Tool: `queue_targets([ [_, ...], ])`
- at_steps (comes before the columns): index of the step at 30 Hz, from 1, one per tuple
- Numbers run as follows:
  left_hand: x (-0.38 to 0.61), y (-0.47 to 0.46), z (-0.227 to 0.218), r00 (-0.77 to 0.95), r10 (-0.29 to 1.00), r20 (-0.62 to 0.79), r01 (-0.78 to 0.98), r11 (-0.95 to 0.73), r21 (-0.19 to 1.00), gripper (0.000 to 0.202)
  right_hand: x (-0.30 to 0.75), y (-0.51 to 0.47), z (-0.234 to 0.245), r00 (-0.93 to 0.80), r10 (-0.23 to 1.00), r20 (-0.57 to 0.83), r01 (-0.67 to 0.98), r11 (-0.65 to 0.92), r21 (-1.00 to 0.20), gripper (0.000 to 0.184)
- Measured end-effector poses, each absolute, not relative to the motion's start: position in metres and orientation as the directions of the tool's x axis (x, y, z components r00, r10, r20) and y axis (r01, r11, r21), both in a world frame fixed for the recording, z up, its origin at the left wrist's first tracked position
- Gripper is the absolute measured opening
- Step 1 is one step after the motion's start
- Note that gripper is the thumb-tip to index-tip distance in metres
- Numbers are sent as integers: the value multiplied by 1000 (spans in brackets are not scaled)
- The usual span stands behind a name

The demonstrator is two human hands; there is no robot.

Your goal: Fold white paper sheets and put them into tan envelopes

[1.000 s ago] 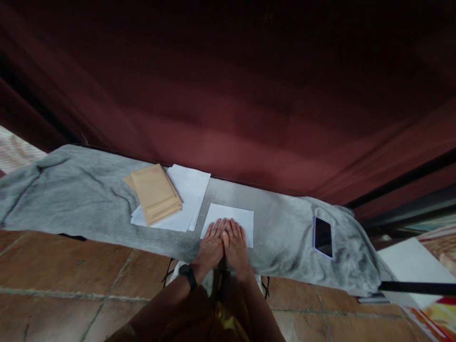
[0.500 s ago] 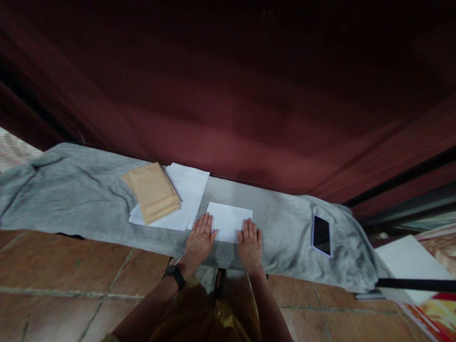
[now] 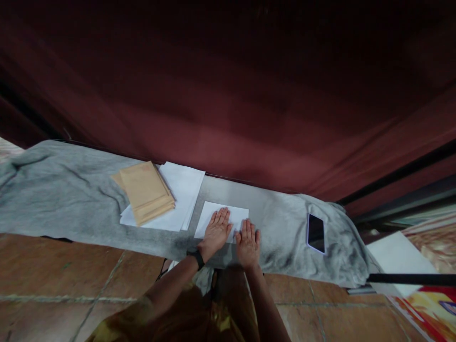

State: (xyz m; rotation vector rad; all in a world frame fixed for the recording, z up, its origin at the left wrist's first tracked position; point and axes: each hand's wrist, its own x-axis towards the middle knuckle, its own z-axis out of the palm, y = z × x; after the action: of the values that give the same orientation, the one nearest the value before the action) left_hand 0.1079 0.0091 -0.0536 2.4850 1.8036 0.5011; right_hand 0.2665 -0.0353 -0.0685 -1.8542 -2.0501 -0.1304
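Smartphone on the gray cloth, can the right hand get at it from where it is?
Likely yes: the right hand rests flat at the right edge of the white paper, gripping nothing, and only gray cloth shows between it and the smartphone, which lies uncovered.

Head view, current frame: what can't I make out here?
In the head view:
Lower part of the small white sheet: covered by the left hand and right hand.
Both palms: turned down, hidden by the hands' backs.
Part of the larger white sheets: under the brown paper stack.
Red-and-yellow item: cut off by the right edge.
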Motion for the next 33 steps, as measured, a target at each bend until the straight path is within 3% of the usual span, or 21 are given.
queue_targets([
  [6,103,17,-66,304,921,243,914,-354,199,59,254,-25,-57,-21,963,270,970,85,-228,55],
  [11,97,20,-60,343,922,181,910,-374,180,59,222,8,-41,-152,972,180,927,203,-316,52],
  [15,88,24,-55,337,921,192,909,-372,188,56,213,23,-42,-179,975,133,928,212,-305,51],
  [33,62,26,-57,42,971,237,971,-96,221,64,261,16,-62,-38,934,355,973,116,-200,59],
])
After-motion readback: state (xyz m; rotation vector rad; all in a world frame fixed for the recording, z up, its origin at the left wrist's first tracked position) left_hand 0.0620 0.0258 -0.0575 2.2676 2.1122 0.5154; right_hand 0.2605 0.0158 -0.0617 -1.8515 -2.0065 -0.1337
